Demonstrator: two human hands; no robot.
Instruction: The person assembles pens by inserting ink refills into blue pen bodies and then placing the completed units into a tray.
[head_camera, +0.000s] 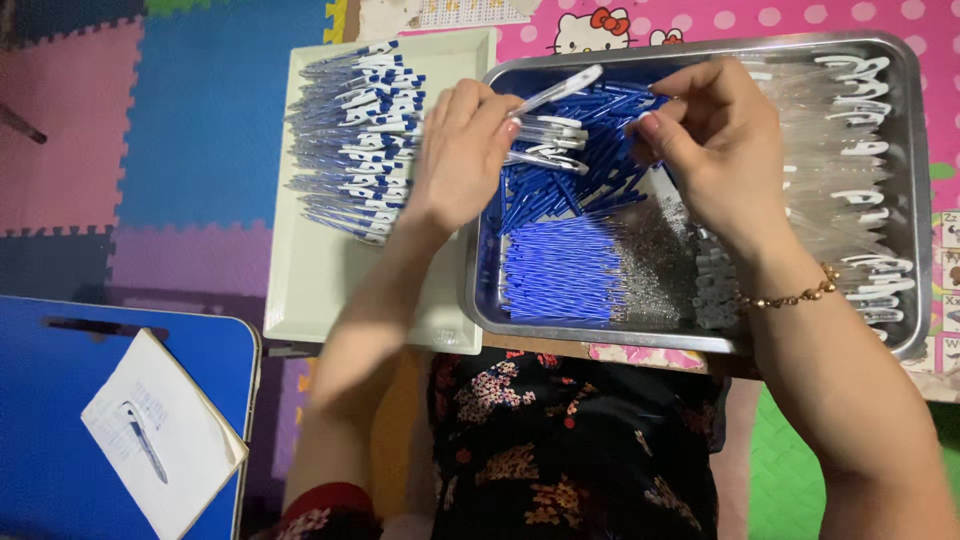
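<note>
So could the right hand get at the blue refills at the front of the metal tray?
Probably yes: the right hand hovers above the tray, and the blue refills lie uncovered just below it.

The left hand (460, 150) holds a pen barrel (560, 90) above the metal tray (905, 200). Loose pen parts (580, 180) lie under its fingers (500, 125). The white tray (320, 290) lies left of them.

Bare forearms and hands; a thin gold bead bracelet (797, 296) circles the right wrist. At lower centre, a black dress (575, 450) with red-and-gold flowers.
</note>
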